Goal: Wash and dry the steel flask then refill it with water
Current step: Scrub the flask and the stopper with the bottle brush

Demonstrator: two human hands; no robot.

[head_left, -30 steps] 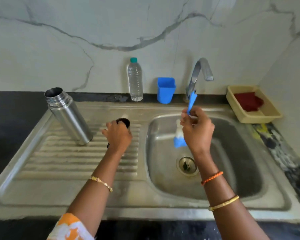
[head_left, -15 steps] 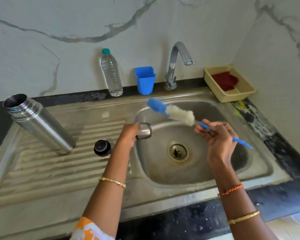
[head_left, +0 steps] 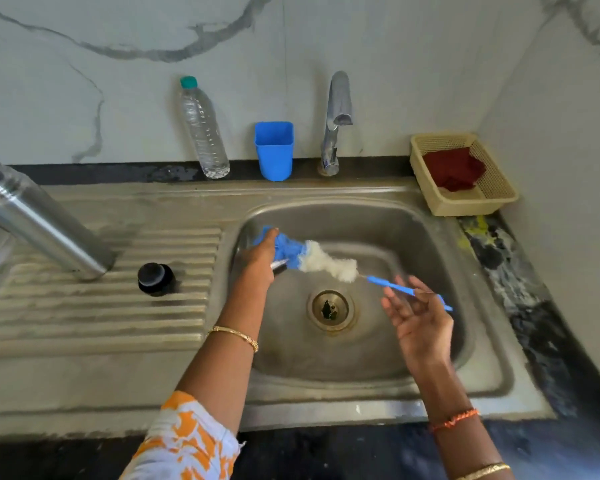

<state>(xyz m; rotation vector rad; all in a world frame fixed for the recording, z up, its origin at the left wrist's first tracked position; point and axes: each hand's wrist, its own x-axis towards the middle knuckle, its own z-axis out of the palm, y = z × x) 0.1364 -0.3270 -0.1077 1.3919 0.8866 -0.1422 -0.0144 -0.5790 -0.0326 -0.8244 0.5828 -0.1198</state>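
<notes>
White marble walls [head_left: 326,36] with grey veins meet in a corner. A black worktop [head_left: 534,306] runs around the steel sink [head_left: 482,375].

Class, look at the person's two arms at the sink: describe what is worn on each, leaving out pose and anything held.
Left arm: a white sleeve with orange patches and a thin gold bangle. Right arm: no sleeve in view, an orange beaded band and a gold bangle farther up.
</notes>
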